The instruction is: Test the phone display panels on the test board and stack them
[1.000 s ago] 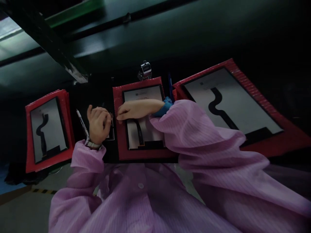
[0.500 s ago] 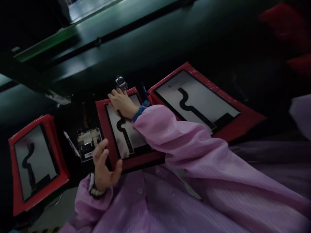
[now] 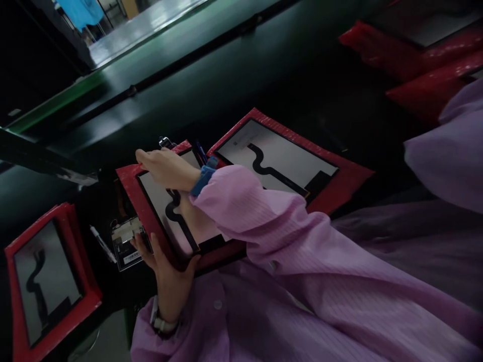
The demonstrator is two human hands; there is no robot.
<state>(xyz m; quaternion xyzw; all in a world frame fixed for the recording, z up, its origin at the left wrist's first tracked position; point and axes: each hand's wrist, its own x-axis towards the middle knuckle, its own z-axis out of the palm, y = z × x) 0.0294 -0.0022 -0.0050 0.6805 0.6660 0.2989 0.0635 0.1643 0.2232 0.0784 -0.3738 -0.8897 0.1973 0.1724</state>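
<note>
At the center lies a pale display panel point(image 3: 154, 193) with a black flex cable point(image 3: 181, 221), on a red bubble-wrap sheet point(image 3: 130, 176). My right hand point(image 3: 169, 168) reaches across to the far left corner, its fingers closed at the sheet's edge; the fingertips are partly hidden. At the near left corner my left hand point(image 3: 171, 281) is against the sheet, fingers spread along the left side and thumb at the front edge. Beside that hand, a small device with exposed circuitry point(image 3: 128, 244) is partly covered by fingers and sheet.
Another panel on red wrap point(image 3: 287, 151) lies to the right, and a red-wrapped stack point(image 3: 56, 281) to the left. A white pen point(image 3: 102, 244), a blue pen point(image 3: 202, 151) and a metal object point(image 3: 166, 143) lie nearby. A co-worker's sleeve point(image 3: 449, 146) enters from the right.
My right hand has shifted to the sheet's far left corner. My left hand has come from hovering to touching the near left corner. The view has turned somewhat right.
</note>
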